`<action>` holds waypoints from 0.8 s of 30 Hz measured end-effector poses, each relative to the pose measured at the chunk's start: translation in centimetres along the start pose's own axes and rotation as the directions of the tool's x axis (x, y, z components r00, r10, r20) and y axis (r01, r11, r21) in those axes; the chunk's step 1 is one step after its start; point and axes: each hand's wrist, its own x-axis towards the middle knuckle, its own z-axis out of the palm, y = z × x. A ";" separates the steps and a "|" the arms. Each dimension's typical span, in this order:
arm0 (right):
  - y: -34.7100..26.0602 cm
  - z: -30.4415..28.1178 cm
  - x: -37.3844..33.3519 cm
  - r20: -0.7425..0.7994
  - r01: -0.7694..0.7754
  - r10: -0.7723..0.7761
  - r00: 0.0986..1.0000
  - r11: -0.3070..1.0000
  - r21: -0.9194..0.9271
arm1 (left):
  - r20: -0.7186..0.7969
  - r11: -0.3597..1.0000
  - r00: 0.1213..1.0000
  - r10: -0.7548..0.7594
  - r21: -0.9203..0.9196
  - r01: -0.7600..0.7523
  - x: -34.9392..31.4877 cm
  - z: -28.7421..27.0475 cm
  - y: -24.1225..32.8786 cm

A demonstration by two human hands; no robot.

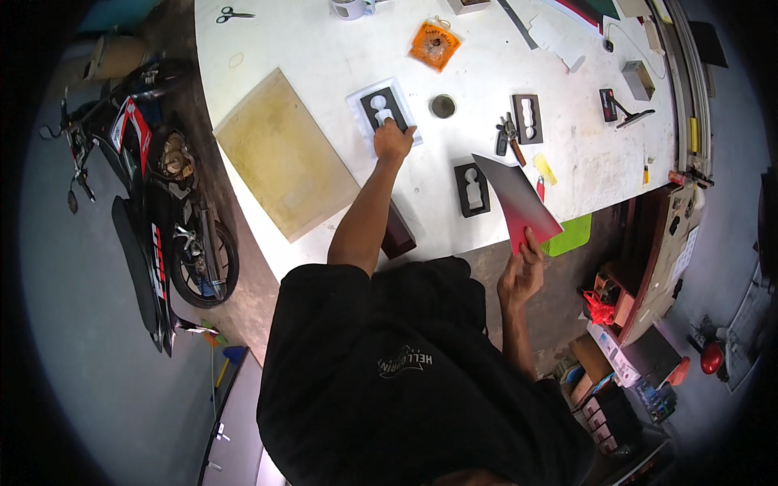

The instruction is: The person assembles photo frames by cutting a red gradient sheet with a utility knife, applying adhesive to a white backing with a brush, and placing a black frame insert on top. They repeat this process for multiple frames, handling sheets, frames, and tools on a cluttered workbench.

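Observation:
My left hand [393,142] reaches across the white table with its fingers on a black insert [374,95] that has a pale, figure-shaped recess. Its thumb is spread away from the fingers. Under that insert lies a white sheet [356,100]. My right hand [521,274] grips the lower edge of a thin sheet [519,202] that fades from grey to red. Left of this sheet is a second black insert [463,204] with a similar pale shape. A dark red box [399,233] lies partly hidden by my left forearm.
A large yellowish board [284,154] covers the table's left side. A small round container [443,106], keys [510,136], another dark insert [536,120] and an orange packet [435,45] lie on the table [324,49]. A motorcycle [166,202] stands to the left.

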 end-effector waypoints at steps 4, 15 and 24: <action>-0.5 0.9 0.1 0.034 0.075 -0.076 0.996 0.997 0.031 | -0.144 0.974 0.989 0.043 -0.213 -0.074 -1.8 -0.9 -1.5; -8.7 5.4 -4.6 0.148 0.343 -0.389 0.909 0.902 0.262 | 0.362 -0.246 0.811 0.460 -0.826 0.508 -20.1 -12.9 -8.2; -11.9 3.9 -9.4 0.404 0.268 -0.413 0.816 0.890 0.370 | 0.054 0.120 0.997 -0.047 -0.991 0.059 -29.2 -12.9 -13.7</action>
